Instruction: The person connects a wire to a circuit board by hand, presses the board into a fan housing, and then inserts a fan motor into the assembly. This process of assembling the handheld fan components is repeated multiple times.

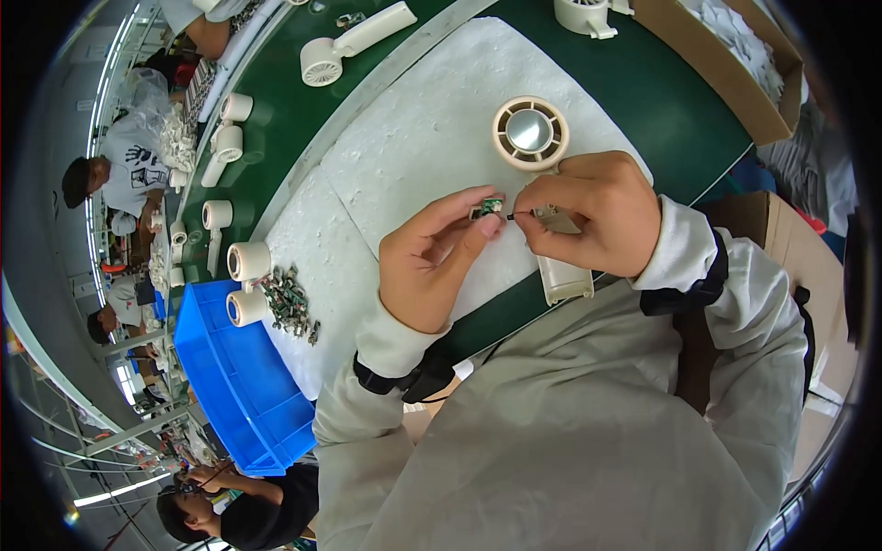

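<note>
Between thumb and fingers of my left hand [424, 262] is a small green circuit board [489, 208], raised over the white sheet. My right hand [597, 216] pinches a thin dark wire [511, 217] right at the board's edge; whether the two are joined is too small to tell. Just beyond the right hand lies a cream handheld fan [530, 135] with a silver disc in its round head. Its open handle [563, 280] shows below that hand, which hides the middle part.
The white foam sheet [386, 119] covers the green table. To the left lie a pile of circuit boards [289, 303], two cream fan heads and a blue bin [234, 386]. More fans [322, 62] line the green belt. A cardboard box [785, 129] stands far right. Several people work at left.
</note>
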The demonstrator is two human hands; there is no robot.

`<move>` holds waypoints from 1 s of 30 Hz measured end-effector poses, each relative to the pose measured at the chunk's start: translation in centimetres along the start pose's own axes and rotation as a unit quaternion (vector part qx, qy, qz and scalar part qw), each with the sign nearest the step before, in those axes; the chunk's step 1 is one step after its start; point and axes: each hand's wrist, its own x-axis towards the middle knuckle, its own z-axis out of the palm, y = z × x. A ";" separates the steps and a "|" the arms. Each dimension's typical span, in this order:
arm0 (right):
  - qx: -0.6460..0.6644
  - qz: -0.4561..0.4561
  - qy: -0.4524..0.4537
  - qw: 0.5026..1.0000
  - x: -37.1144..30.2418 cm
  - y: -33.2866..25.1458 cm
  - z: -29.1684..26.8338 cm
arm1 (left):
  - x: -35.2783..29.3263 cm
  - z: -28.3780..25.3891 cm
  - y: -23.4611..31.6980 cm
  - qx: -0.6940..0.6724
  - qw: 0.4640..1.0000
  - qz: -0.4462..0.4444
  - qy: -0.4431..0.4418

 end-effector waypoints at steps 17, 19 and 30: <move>0.026 0.008 0.035 0.999 -0.2 -0.2 0.5 | -0.3 0.1 -0.4 0.010 0.999 0.034 -0.021; 0.020 0.002 0.029 0.999 -0.3 -0.2 0.3 | -0.2 0.0 -0.5 0.014 0.999 0.038 -0.026; 0.015 -0.014 0.024 0.999 -0.2 0.0 0.3 | -0.4 0.0 -0.3 -0.036 0.999 0.004 -0.009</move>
